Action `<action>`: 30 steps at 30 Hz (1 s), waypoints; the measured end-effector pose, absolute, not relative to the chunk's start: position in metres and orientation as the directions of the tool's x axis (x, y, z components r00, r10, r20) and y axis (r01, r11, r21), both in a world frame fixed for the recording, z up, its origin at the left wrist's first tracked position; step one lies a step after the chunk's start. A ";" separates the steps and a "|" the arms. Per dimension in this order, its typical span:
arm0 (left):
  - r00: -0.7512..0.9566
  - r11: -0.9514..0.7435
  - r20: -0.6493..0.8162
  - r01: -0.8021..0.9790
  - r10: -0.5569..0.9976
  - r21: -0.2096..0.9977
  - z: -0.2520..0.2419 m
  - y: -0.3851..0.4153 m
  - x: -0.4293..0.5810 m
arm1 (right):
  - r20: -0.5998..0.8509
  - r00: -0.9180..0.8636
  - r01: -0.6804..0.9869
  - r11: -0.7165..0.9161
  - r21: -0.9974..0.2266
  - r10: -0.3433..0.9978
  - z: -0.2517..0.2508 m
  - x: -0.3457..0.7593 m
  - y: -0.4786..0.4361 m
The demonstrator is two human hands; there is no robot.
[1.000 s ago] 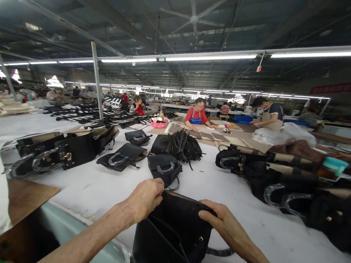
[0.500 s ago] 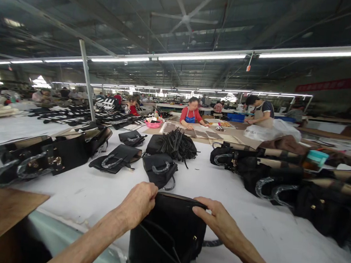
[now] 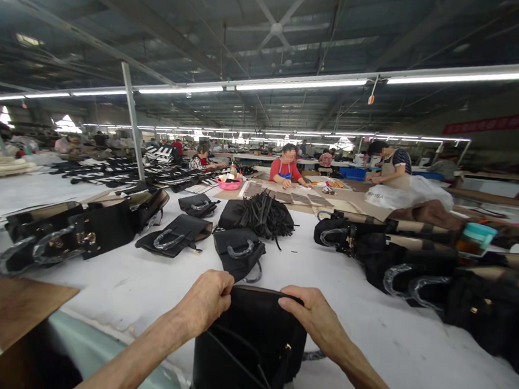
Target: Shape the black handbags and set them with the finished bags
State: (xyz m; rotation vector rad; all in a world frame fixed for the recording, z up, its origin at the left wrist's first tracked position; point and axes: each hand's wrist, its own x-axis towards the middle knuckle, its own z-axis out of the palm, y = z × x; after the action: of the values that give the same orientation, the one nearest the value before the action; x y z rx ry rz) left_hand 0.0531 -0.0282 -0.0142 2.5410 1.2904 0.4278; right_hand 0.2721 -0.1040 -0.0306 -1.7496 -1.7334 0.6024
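Observation:
A black handbag point(image 3: 248, 343) stands at the near edge of the table, its top rim toward me. My left hand point(image 3: 208, 301) pinches the rim at its left corner. On the right part of the same rim, my right hand point(image 3: 311, 312) grips with the thumb on the near side and the fingers behind. A small gold-coloured metal piece shows on the bag's right side, and part of a wrapped handle sticks out beyond it. Just past the rim lies another black handbag point(image 3: 231, 261) with a plastic-wrapped handle.
Black strips point(image 3: 264, 216) lie heaped mid-table. Rows of black bags stand at the left point(image 3: 108, 224) and right point(image 3: 407, 260). A teal-lidded container point(image 3: 476, 235) is among the right-hand bags. A person in red point(image 3: 283, 169) works across the table.
My right hand has shifted slightly left along the rim. The view has turned a little, so the surroundings sit further right. Both hands keep their hold on the bag.

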 end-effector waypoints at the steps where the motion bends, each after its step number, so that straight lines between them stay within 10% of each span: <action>1: 0.561 -0.570 0.143 0.738 0.816 0.362 -0.015 -0.028 0.053 | 0.090 0.048 0.733 0.026 -0.680 0.995 -0.030 0.271 -0.103; 14: 0.539 -0.540 0.135 0.728 0.832 0.423 -0.016 -0.030 0.052 | 0.175 -0.088 0.968 0.126 -0.218 0.981 -0.015 0.242 -0.084; 30: 0.615 -0.634 0.220 0.610 0.757 0.476 -0.018 -0.040 0.039 | 0.134 -0.004 0.990 0.023 -0.137 0.991 -0.015 0.226 -0.085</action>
State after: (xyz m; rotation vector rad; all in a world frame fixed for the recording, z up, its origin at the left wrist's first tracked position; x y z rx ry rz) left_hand 0.0390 -0.0402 -0.0183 2.4873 1.0963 0.5770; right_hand 0.2256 -0.0847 -0.0153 -2.0707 -2.0991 0.0051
